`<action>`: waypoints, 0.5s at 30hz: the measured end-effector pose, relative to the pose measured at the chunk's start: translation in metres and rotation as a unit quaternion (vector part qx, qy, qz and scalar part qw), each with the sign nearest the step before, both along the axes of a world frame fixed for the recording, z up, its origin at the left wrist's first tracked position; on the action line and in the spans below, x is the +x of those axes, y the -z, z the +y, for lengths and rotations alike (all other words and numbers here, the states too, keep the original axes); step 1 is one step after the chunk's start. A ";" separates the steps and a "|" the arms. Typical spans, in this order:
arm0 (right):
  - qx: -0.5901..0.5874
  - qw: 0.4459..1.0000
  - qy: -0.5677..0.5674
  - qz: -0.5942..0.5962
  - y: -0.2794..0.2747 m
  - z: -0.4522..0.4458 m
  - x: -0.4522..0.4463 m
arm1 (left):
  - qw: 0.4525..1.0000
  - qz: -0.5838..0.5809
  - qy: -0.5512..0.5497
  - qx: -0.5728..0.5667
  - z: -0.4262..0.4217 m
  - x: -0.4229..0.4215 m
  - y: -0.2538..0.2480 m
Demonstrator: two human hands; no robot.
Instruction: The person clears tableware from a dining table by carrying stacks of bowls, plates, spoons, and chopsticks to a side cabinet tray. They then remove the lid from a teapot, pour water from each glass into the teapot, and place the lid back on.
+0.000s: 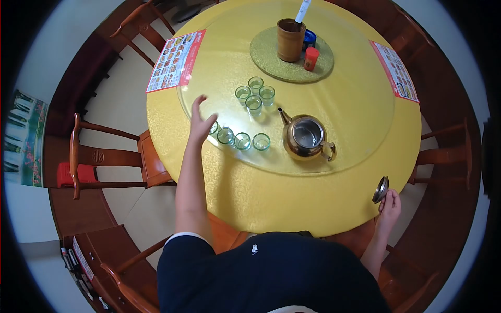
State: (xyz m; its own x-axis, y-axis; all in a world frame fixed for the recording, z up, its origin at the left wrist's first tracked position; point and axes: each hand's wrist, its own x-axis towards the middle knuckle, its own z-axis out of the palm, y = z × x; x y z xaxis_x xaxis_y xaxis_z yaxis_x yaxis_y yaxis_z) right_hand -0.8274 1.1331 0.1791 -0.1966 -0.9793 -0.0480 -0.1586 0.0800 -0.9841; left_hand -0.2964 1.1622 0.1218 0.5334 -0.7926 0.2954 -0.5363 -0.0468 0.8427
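Observation:
My left hand (200, 125) is over the left side of the table, its thumb and fingers spread apart with nothing between them. Just by it is a green-rimmed glass (214, 128), partly hidden by the hand. Beside that one, a row of glasses continues with a glass (225, 136), another glass (242, 141) and a glass (261, 142). My right hand (390, 205) grips a metal teapot lid (382, 190) near the table's right front edge. The lidless brass-coloured teapot (304, 136) stands right of the glasses, its spout pointing up and left.
Several more glasses (253, 105) cluster behind the row. Farther back, a small round stand (266, 61) carries a brown cup (290, 44) and a red-capped shaker (311, 59). Menu sheets (175, 60) lie at both sides of the yellow-covered table (292, 201). Wooden chairs (112, 156) surround it.

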 end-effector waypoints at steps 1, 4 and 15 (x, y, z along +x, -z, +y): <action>0.001 1.000 0.000 0.000 0.001 0.000 -0.001 | 0.999 -0.016 0.026 0.038 -0.017 -0.003 -0.007; -0.002 1.000 0.009 0.001 0.004 -0.001 -0.003 | 0.986 -0.060 0.081 0.134 -0.064 0.003 0.010; -0.018 0.998 0.059 -0.009 0.007 0.013 -0.040 | 0.962 0.075 0.154 0.211 -0.110 0.021 0.069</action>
